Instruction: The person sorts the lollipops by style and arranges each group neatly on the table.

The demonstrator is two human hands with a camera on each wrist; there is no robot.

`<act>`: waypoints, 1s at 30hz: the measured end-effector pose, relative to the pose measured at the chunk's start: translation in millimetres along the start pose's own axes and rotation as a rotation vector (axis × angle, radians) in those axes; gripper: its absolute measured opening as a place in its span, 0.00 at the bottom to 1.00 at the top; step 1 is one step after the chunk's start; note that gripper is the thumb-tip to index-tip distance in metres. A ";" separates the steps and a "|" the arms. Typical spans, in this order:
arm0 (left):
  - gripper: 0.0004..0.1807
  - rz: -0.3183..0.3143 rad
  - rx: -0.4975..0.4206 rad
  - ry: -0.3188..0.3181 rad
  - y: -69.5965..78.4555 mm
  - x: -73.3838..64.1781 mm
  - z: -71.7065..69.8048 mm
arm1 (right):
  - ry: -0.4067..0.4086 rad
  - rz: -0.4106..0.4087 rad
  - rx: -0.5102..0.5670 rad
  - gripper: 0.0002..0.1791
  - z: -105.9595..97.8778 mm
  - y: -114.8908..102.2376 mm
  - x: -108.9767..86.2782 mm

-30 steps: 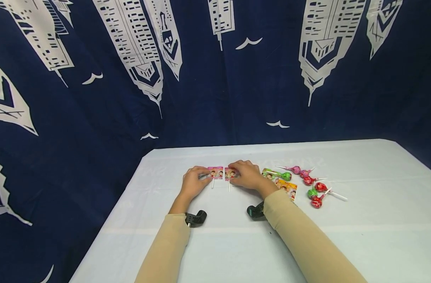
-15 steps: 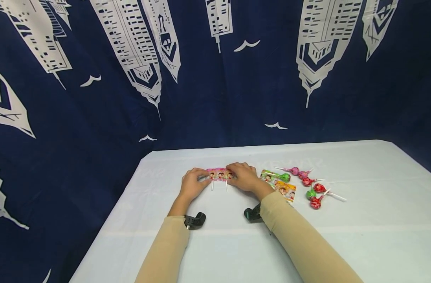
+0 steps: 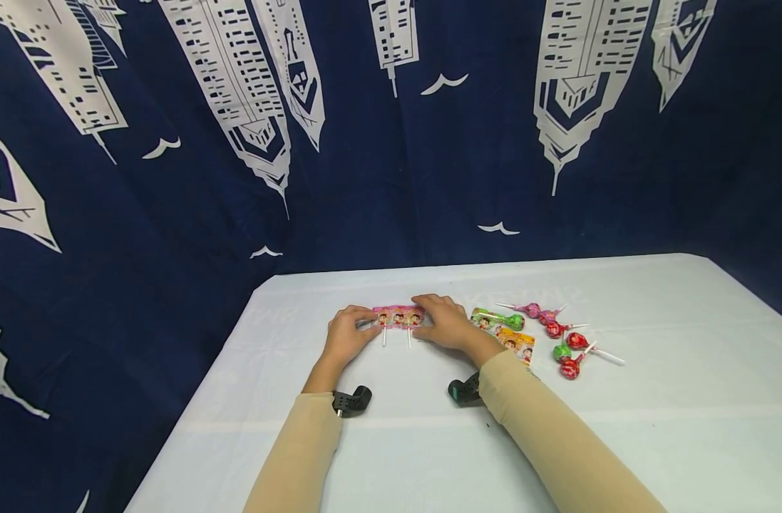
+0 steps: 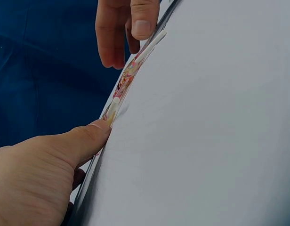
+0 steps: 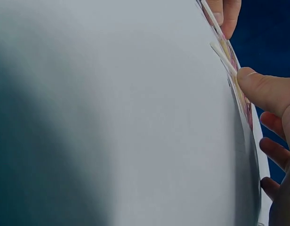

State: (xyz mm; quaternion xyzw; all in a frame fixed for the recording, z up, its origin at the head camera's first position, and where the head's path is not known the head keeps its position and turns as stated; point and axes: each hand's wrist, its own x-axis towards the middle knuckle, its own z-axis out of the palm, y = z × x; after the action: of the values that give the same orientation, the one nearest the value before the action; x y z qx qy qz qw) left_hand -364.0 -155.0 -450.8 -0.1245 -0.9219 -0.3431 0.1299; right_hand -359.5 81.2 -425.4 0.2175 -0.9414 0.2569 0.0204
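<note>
Two flat lollipops in pink printed wrappers (image 3: 398, 316) lie side by side on the white table, wrappers meeting, white sticks pointing toward me. My left hand (image 3: 348, 336) pinches the left wrapper's outer edge between thumb and fingers; in the left wrist view the thumb (image 4: 91, 136) presses on it. My right hand (image 3: 447, 322) is at the right lollipop, thumb and fingers spread apart around its outer end. The right wrist view has its thumb (image 5: 262, 87) over the wrapper, the other fingers apart; whether they touch it I cannot tell.
Right of my right hand lie a green-wrapped lollipop (image 3: 514, 322) and an orange printed packet (image 3: 517, 343). Farther right are several ball lollipops, including a pink one (image 3: 532, 310) and a red one (image 3: 569, 368). A dark blue curtain (image 3: 391, 214) hangs behind the table (image 3: 416, 456).
My right hand has slid the right lollipop leftward against the left one, closing the gap, and its fingers have since spread. My left hand has stayed at the left lollipop.
</note>
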 end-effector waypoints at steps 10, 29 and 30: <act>0.14 0.018 -0.005 0.021 1.0 -1.3 -0.5 | 0.083 -0.045 0.031 0.38 -14.6 -5.8 -12.6; 0.14 0.021 0.007 0.006 0.7 -3.0 -2.0 | 0.187 -0.059 0.183 0.35 -51.1 11.3 -83.1; 0.14 0.018 0.006 0.005 0.9 -2.5 -2.2 | 0.195 -0.066 0.176 0.35 -53.4 13.5 -86.4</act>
State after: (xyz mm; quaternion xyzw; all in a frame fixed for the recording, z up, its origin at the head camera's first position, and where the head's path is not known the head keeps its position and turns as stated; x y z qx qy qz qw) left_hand -361.1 -156.2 -449.4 -0.1314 -0.9215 -0.3393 0.1358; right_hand -290.9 152.4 -398.5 0.2235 -0.9010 0.3577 0.1011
